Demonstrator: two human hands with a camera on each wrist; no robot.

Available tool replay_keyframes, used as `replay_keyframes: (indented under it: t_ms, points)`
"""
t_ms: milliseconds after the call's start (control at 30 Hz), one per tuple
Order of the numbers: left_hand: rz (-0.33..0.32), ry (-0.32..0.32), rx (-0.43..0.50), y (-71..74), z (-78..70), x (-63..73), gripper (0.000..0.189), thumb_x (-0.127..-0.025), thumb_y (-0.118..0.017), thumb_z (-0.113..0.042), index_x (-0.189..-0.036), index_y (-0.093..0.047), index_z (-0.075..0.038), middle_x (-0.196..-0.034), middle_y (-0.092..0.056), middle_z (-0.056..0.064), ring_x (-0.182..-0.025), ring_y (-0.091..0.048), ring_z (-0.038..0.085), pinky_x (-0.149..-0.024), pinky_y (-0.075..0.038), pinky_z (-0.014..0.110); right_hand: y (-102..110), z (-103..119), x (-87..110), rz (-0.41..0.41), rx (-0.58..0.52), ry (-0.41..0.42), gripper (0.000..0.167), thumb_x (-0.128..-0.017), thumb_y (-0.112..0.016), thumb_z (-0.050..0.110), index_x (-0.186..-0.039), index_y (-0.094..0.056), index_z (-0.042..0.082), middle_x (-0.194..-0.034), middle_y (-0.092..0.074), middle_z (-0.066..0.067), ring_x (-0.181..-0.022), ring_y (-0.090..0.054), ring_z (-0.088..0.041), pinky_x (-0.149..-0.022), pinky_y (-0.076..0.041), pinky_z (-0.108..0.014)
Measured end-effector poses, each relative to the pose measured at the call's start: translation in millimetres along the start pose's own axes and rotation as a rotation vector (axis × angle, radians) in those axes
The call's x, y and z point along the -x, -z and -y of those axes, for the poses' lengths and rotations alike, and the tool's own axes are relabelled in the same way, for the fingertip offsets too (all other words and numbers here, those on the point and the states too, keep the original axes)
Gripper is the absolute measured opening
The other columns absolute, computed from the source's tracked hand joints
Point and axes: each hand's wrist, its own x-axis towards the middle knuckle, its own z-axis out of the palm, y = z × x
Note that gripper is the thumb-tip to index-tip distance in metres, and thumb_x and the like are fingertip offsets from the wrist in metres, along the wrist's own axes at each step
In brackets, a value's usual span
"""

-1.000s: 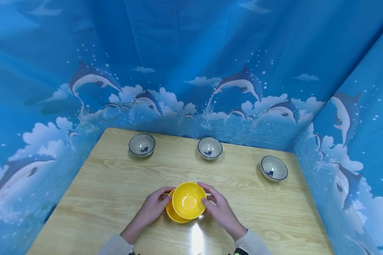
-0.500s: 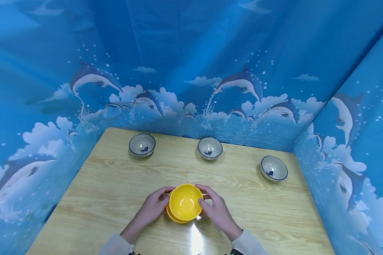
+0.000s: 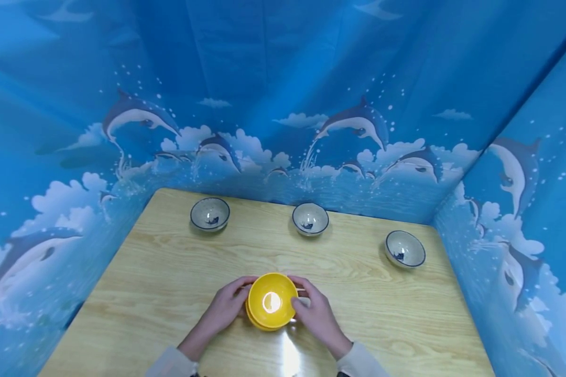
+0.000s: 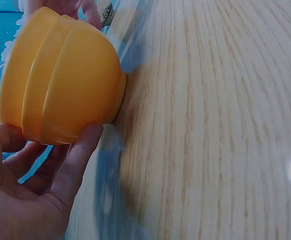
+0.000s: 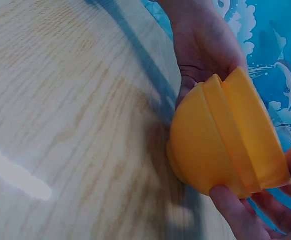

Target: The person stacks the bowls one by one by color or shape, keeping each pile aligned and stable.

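Observation:
Yellow bowls sit nested in a stack near the front middle of the table. The upper bowl [image 3: 270,288] has its inside facing up, and only a sliver of the lower bowl [image 3: 262,327] shows beneath it in the head view. My left hand [image 3: 226,305] holds the stack's left side, its thumb by the rim and its fingers round the lower bowl's outer wall [image 4: 85,75]. On the other side my right hand [image 3: 317,311] grips the upper bowl, thumb at the rim and fingers outside. The rims stand close together in both wrist views.
Three grey-white bowls with blue rims stand along the back: one bowl [image 3: 209,214] at left, a second bowl [image 3: 310,219] in the middle, a third bowl [image 3: 404,249] at right. A blue dolphin-printed curtain [image 3: 283,94] hangs behind the wooden table [image 3: 170,272].
My right hand has moved left with the upper yellow bowl, which now sits more squarely over the lower one. The left hand has stayed almost still.

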Motion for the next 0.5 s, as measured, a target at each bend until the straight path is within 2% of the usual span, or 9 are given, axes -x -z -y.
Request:
replay_keyframes:
  t_ms: [133,200,367,500]
  points:
    - [0.016,0.015,0.066,0.3,2.6,0.9,0.034,-0.115,-0.052,-0.024,-0.144,-0.069,-0.016,-0.148,-0.068,0.016,-0.108,-0.072,0.02,-0.078,-0.067,0.033,-3.2,-2.6,0.6,0.001,-0.018,-0.018,0.05,-0.1,-0.064,0.002,-0.149,-0.062,0.01,-0.152,-0.06,-0.02,-0.123,-0.065,-0.034,-0.073,-0.069,-0.028]
    - [0.025,0.025,0.103,0.6,2.9,1.5,0.035,-0.116,-0.052,-0.024,-0.145,-0.068,-0.015,-0.146,-0.068,0.018,-0.101,-0.073,0.019,-0.073,-0.068,0.032,-4.2,-3.2,0.6,0.0,-0.018,-0.016,0.049,-0.1,-0.064,0.002,-0.149,-0.062,0.008,-0.152,-0.06,-0.022,-0.122,-0.065,-0.035,-0.072,-0.069,-0.029]
    - [0.038,0.03,0.137,2.0,1.7,2.5,0.038,-0.116,-0.051,-0.029,-0.147,-0.067,-0.013,-0.147,-0.067,0.019,-0.096,-0.074,0.018,-0.071,-0.068,0.034,-6.5,-4.9,-0.3,-0.005,-0.005,-0.023,0.047,-0.101,-0.063,0.003,-0.148,-0.063,0.005,-0.15,-0.062,-0.022,-0.12,-0.066,-0.034,-0.071,-0.069,-0.031]
    - [0.046,0.027,0.149,2.6,1.0,3.0,0.04,-0.116,-0.051,-0.032,-0.148,-0.066,-0.013,-0.152,-0.064,0.021,-0.1,-0.074,0.021,-0.073,-0.069,0.034,-8.1,-6.2,-1.3,-0.006,0.004,-0.034,0.047,-0.1,-0.064,0.004,-0.147,-0.063,0.006,-0.15,-0.062,-0.021,-0.119,-0.066,-0.033,-0.069,-0.069,-0.032]
